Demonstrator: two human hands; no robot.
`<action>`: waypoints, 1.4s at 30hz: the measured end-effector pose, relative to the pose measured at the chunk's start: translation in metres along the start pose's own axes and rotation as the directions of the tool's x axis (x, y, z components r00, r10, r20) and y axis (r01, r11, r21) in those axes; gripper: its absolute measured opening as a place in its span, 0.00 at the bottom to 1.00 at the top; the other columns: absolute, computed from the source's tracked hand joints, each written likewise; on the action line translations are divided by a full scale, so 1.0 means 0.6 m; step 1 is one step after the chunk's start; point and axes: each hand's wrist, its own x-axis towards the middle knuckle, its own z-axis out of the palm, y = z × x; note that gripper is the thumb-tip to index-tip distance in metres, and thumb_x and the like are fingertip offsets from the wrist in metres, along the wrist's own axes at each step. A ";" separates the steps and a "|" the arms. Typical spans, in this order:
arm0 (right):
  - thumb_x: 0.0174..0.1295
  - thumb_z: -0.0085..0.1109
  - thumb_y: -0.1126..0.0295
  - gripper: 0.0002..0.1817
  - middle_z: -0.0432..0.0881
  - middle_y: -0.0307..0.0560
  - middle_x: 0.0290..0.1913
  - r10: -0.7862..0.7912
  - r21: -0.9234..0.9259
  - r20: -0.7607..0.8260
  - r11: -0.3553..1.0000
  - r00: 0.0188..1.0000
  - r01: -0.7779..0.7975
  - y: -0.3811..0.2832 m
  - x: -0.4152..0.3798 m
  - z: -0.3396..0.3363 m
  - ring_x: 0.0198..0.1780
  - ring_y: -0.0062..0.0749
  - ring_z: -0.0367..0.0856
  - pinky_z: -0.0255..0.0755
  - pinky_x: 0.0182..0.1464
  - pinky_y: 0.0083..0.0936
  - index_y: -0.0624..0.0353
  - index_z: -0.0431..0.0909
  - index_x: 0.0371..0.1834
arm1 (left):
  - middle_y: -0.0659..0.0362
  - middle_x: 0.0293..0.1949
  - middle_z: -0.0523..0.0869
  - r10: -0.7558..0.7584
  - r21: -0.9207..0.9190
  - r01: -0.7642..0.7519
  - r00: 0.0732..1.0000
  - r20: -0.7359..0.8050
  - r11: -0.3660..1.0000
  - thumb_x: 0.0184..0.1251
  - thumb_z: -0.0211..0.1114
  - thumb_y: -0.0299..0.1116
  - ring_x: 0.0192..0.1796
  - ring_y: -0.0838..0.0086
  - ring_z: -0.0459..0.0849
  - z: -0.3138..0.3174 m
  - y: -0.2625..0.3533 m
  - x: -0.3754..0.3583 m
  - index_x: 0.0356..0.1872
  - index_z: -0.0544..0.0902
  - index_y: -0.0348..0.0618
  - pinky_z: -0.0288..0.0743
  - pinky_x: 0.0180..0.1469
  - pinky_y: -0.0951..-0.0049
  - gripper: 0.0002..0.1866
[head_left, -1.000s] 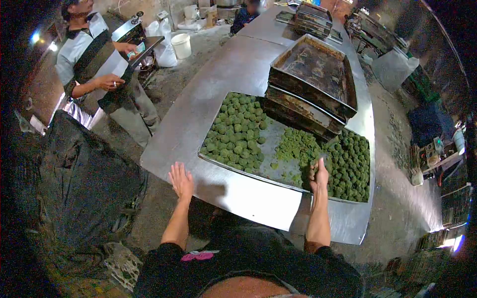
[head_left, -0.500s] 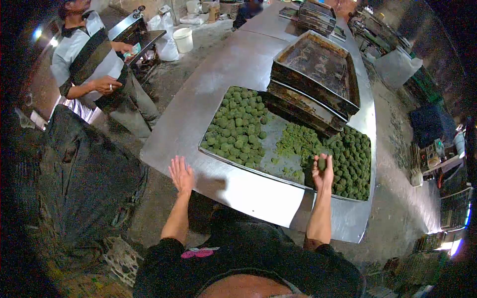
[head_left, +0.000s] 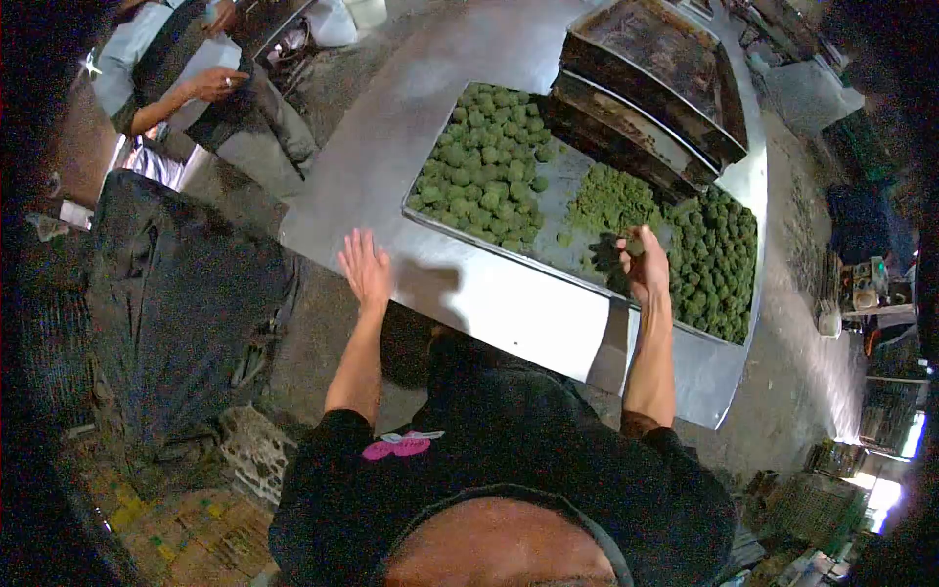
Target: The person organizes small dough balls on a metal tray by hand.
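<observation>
Green ball (head_left: 634,248), small, round, matte, sits pinched in right hand (head_left: 646,266) fingertips above tray (head_left: 509,256) near edge, w/ loose crumbly green mix (head_left: 611,201) just beyond. Soft-looking dough, so a hard squeeze could crush it; a loose grip could drop it onto smooth steel table (head_left: 509,313). Left hand (head_left: 366,268) open, flat, empty at table's near-left edge.

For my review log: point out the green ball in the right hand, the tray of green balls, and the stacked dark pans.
green ball (head_left: 635,248), head view, its top.
tray of green balls (head_left: 489,247), head view, near rim.
stacked dark pans (head_left: 675,44), head view, top pan's floor.
</observation>
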 end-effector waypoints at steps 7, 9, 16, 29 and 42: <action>0.65 0.49 0.53 0.23 0.75 0.43 0.20 -0.093 -0.524 -0.035 0.849 0.995 0.061 0.031 0.031 0.134 0.22 0.31 0.72 0.65 0.28 0.30 0.58 0.72 0.19 | 0.52 0.67 0.64 0.046 0.010 -0.046 0.998 -0.044 0.999 0.62 0.54 0.36 0.71 0.58 0.56 0.007 -0.009 -0.003 0.63 0.68 0.46 0.42 0.71 0.53 0.26; 0.68 0.45 0.59 0.18 0.79 0.57 0.27 -0.384 -0.675 0.322 0.548 0.866 0.494 0.069 0.078 0.168 0.27 0.41 0.78 0.71 0.34 0.32 0.64 0.74 0.34 | 0.51 0.67 0.63 0.057 -0.017 -0.057 0.998 -0.002 0.998 0.61 0.56 0.36 0.71 0.57 0.55 0.009 -0.002 -0.001 0.62 0.68 0.45 0.42 0.71 0.53 0.26; 0.60 0.53 0.67 0.14 0.79 0.63 0.33 -0.491 -0.800 0.474 0.106 0.731 0.590 0.028 0.106 0.171 0.38 0.47 0.81 0.75 0.41 0.39 0.58 0.77 0.47 | 0.52 0.65 0.68 0.062 0.000 -0.063 0.986 -0.156 0.998 0.60 0.53 0.38 0.68 0.55 0.62 0.030 -0.014 0.002 0.59 0.73 0.46 0.51 0.67 0.47 0.24; 0.49 0.55 0.73 0.06 0.80 0.62 0.27 -0.050 -0.848 0.450 -0.338 0.892 0.409 0.078 0.143 0.020 0.33 0.57 0.80 0.75 0.36 0.45 0.64 0.78 0.21 | 0.51 0.68 0.62 0.098 -0.001 -0.098 0.992 -0.081 0.995 0.64 0.52 0.38 0.71 0.55 0.55 0.032 -0.024 0.001 0.62 0.68 0.44 0.42 0.70 0.49 0.25; 0.53 0.56 0.66 0.10 0.80 0.60 0.28 -0.221 -0.858 0.502 -0.245 0.836 0.451 0.118 0.114 -0.012 0.33 0.55 0.79 0.74 0.36 0.43 0.63 0.78 0.27 | 0.52 0.67 0.65 0.035 0.023 -0.034 0.999 -0.035 0.999 0.63 0.52 0.37 0.71 0.57 0.57 0.017 -0.004 0.004 0.62 0.70 0.44 0.44 0.70 0.50 0.24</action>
